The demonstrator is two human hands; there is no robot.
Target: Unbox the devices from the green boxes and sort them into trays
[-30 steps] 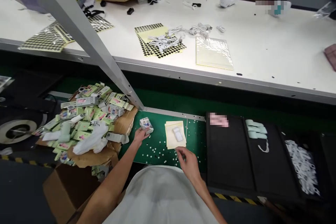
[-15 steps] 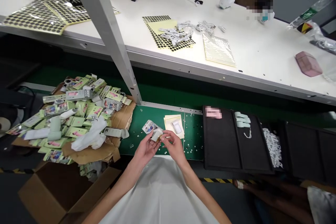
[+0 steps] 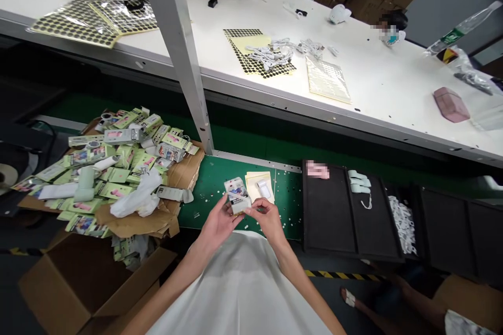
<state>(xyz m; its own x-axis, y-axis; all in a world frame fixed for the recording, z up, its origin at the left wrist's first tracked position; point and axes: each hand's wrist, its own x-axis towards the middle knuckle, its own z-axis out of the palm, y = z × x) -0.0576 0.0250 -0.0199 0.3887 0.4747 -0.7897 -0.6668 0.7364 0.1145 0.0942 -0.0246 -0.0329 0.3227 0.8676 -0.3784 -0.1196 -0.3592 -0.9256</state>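
The green conveyor belt runs just below us, and above it our left hand clasps a small printed box by its lower end while our right hand pinches its corner. The thin card looks light and stiff; its 2 broad faces seem the surest hold.

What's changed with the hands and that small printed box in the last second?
The right hand has come up from beside the cream paper sheet to join the left hand on the small printed box, now upright between them; earlier the left held it alone. The pile of packs and the white piece on the sheet stayed put.
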